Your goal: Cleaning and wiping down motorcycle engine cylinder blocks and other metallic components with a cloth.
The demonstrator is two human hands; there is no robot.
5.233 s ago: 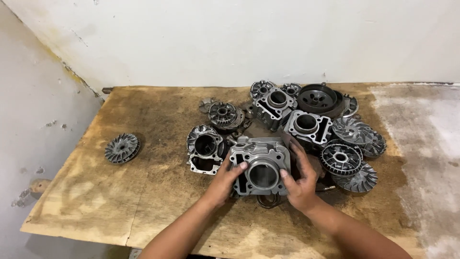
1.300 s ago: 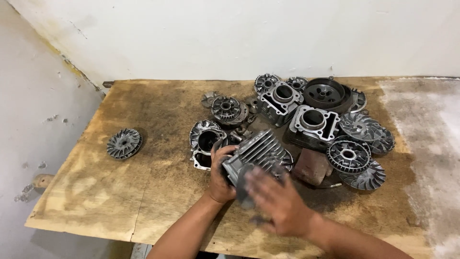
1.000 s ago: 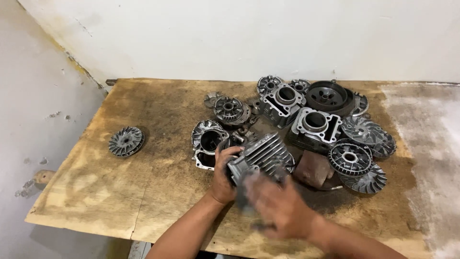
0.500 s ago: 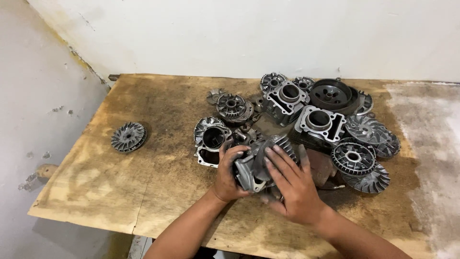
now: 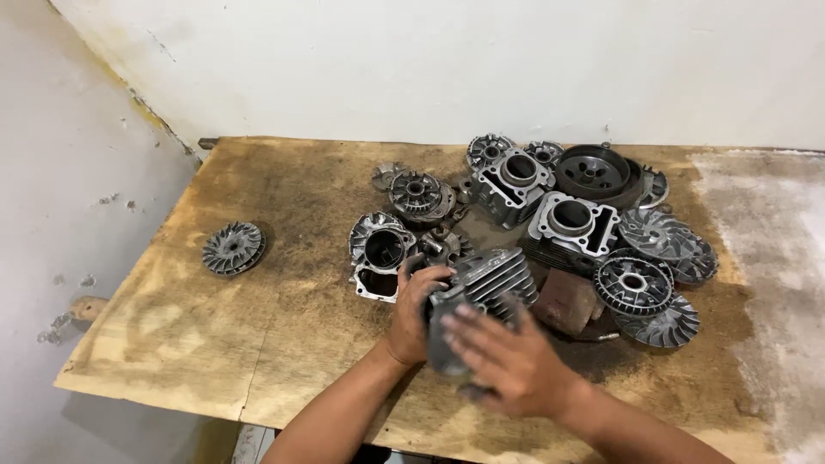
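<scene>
A grey finned engine cylinder (image 5: pixel 490 277) lies tilted on its side just above the stained wooden table (image 5: pixel 284 301), held between both hands. My left hand (image 5: pixel 414 311) grips its left end, thumb over the top edge. My right hand (image 5: pixel 503 361) covers its near side with fingers spread flat, and hides the lower part of the cylinder. Its fins face up and to the right.
A heap of metal engine parts fills the table's back right: two more cylinders (image 5: pixel 574 225), a dark drum (image 5: pixel 593 172), finned pulley discs (image 5: pixel 657 322) and a casing (image 5: pixel 378 253). One finned disc (image 5: pixel 233 247) lies alone at the left. A white wall stands behind.
The cylinder has been turned from bore-up to lying on its side, fins showing. My right hand has shifted across its near face; my left hand has kept its grip.
</scene>
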